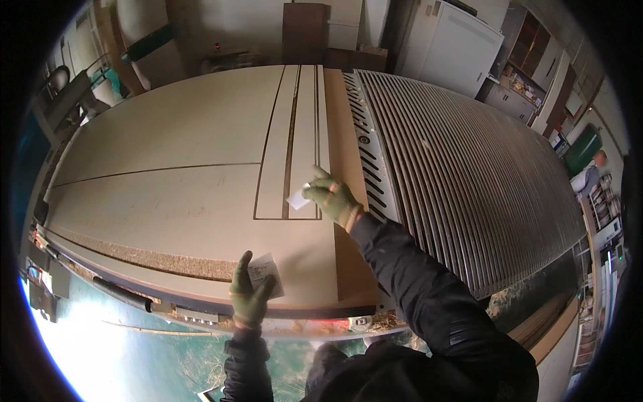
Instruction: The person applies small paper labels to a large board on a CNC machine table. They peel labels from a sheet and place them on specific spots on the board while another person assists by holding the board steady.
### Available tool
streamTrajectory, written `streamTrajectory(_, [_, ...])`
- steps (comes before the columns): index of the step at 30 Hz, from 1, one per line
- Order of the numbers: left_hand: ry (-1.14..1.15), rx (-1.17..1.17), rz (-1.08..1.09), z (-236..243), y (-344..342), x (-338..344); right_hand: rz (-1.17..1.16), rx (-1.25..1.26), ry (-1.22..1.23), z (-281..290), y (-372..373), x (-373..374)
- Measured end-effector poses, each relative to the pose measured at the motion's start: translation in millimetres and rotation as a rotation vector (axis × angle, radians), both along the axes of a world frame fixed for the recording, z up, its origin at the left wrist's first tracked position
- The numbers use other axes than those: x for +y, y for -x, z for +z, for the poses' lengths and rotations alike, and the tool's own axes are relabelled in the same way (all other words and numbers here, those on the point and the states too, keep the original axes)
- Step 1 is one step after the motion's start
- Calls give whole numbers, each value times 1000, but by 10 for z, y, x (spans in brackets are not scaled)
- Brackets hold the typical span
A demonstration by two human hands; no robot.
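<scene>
My left hand [250,300], in a green glove, grips a small printed white slip [262,269] between thumb and fingers above the near edge of a large pale board [167,134]. Farther out, my gloved right hand [333,201] pinches a second white slip [297,198] by its edge. That slip is over the narrow strips cut into the board's right part, close to a dark groove [290,144]. Whether it touches the surface I cannot tell. Cut lines divide the board into several panels.
Right of the board, past a brown strip [345,147], lies a slotted metal plate [375,171] and a wide ribbed surface [462,161]. Wood chips [201,266] line the near left edge. A white cabinet [462,47] stands at the back; another person [589,175] is at far right.
</scene>
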State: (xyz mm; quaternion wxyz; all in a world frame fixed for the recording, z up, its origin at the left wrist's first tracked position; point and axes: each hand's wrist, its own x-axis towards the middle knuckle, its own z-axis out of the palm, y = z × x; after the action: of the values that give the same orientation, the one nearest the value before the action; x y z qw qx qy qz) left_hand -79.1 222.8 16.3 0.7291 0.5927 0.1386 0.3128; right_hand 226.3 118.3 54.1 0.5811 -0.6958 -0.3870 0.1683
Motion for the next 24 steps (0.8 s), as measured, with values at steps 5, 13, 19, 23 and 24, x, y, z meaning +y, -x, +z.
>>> streamTrajectory(5, [95,102,-3,-308,-187,22,-21,109,-12,-179,-337,565])
streamTrajectory(13, [-489,261,158,-423,-165,34,-60,395,87,-368,-317,1014])
streamTrajectory(19, [-422,259,152,-395,-168,28,1,514,128,-436,-376,1160])
streamTrajectory(23, [-455,269,161,-400,-157,28,-72,631,-18,-407,-382,1115])
streamTrajectory(24, [-402,254,141,-400,-163,28,-104,615,-84,-396,-407,1077])
